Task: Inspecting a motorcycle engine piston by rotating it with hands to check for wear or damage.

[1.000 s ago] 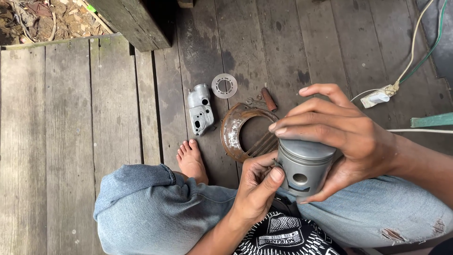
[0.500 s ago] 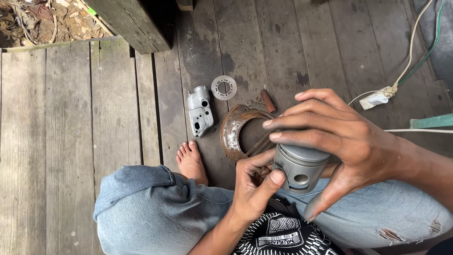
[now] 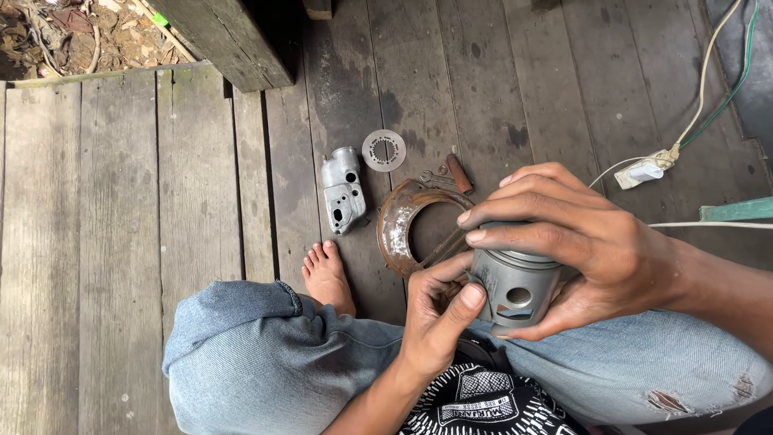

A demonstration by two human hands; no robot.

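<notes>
Grey piston (image 3: 515,294) in right hand (image 3: 588,242), left hand (image 3: 439,318) touching.

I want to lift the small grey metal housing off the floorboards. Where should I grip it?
Grip the grey housing across its long flat sides, from above: it lies flat on the boards, narrow, with bare wood either side; the toothed disc sits apart.

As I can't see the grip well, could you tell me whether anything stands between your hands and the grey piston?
Nothing visible does: the right hand wraps the grey piston from above, and the left hand has its thumb pressed against the piston's side.
</notes>
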